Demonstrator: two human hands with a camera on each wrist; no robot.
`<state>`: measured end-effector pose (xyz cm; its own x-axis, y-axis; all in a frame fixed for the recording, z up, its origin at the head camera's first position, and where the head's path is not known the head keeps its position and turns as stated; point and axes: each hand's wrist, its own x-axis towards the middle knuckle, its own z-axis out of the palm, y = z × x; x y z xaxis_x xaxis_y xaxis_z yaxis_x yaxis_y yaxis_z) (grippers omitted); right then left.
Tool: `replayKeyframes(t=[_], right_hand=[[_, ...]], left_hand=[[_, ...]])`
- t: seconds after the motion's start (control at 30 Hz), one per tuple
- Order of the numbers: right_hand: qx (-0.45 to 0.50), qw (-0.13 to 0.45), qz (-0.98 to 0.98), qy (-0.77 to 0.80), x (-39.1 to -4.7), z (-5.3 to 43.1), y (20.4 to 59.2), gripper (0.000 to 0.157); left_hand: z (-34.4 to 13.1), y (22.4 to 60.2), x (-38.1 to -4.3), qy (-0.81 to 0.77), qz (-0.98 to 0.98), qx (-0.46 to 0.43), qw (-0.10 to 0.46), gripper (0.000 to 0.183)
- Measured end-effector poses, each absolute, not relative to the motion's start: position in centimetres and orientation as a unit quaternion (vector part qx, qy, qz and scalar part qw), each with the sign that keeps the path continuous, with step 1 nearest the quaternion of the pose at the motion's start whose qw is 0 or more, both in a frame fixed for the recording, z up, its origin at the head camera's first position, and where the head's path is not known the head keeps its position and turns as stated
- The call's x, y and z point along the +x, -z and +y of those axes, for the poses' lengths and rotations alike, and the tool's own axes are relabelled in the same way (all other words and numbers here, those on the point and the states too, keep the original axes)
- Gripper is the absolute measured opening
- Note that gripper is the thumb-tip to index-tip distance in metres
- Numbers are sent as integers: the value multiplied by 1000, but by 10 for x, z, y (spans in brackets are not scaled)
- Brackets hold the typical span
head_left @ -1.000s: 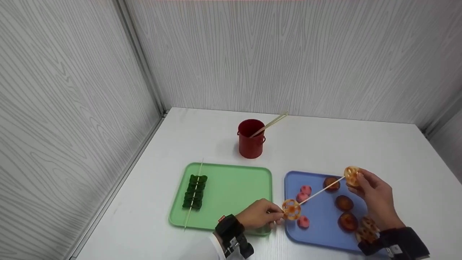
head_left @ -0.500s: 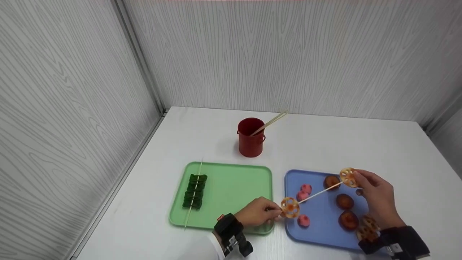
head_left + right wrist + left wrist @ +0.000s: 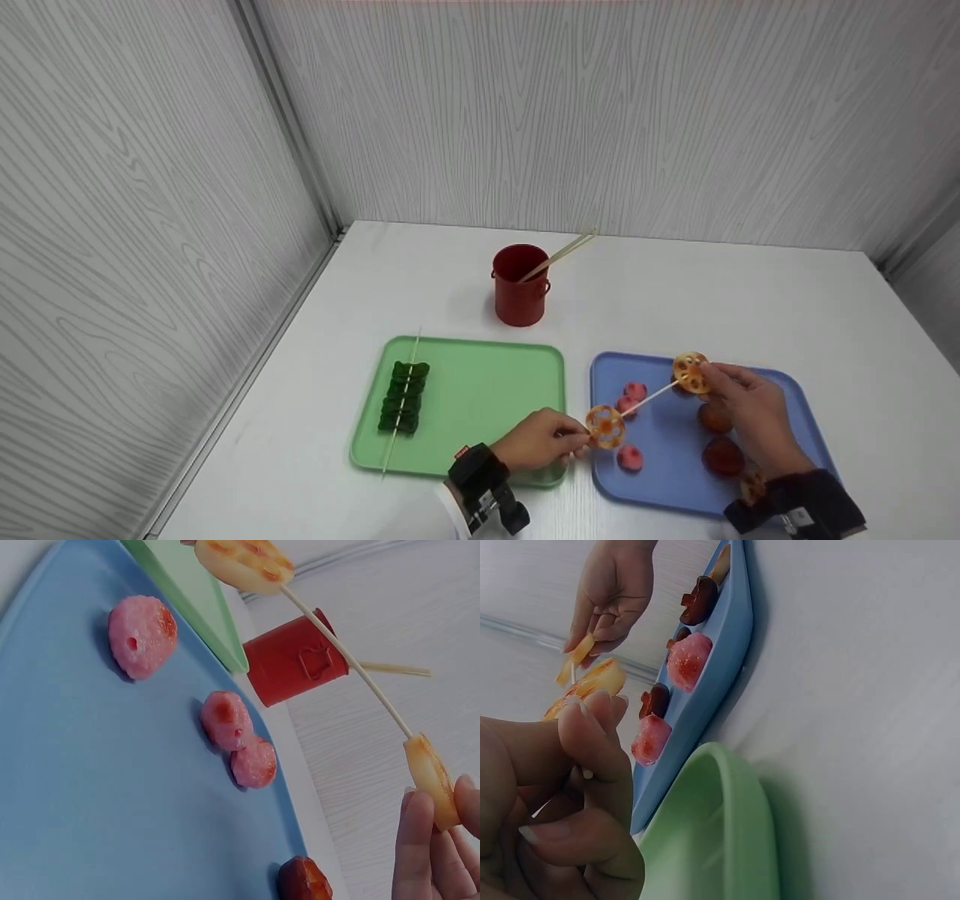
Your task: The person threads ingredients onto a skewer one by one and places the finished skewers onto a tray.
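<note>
Above the blue tray (image 3: pixel 660 480), a bamboo skewer (image 3: pixel 651 397) slants up to the right between the hands. My left hand (image 3: pixel 546 442) pinches the skewer's lower end, right beside a lotus root slice (image 3: pixel 606 427) threaded on it; the skewer's tip (image 3: pixel 587 774) shows among the fingers in the left wrist view. At the far end, my right hand (image 3: pixel 754 409) pinches a second lotus root slice (image 3: pixel 431 784) between thumb and fingers, with the skewer entering it. Below lie several pink balls (image 3: pixel 630 457) and brown mushrooms (image 3: pixel 724 457). Another lotus root piece (image 3: pixel 752 486) is partly hidden by the right wrist.
On the left, a green tray (image 3: pixel 487 375) bears a skewer of dark green folded pieces (image 3: pixel 405 397). Behind the trays stands a red bucket (image 3: pixel 520 300) with thin skewers (image 3: pixel 562 255) leaning out. Grey wood-grain walls (image 3: pixel 525 112) enclose the white table (image 3: pixel 285 390).
My right hand has moved left with its lotus root slice, so the bare stretch of skewer between the slices is shorter. The left hand has stayed nearly still.
</note>
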<state>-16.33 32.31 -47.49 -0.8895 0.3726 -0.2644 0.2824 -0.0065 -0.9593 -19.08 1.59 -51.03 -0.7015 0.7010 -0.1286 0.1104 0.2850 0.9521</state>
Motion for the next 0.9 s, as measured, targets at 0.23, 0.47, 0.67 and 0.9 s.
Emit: replayKeyframes(t=[0.23,0.47,0.67,0.9], right_hand=[[-214,-3,-691,-690,-163,307,476,17],[-183,-18,-683,-707,-161,286,483,24],[-164,-30,-694,-700,-161,275,489,28],[-146,-43,-701,-696,-165,266,490,37]], left_hand=[[17,510,-192,-534,750,273,279,18],[20,509,-192,-545,744,269,278,20],[20,509,-195,-539,748,270,278,21],[19,508,-197,-536,751,268,278,21]])
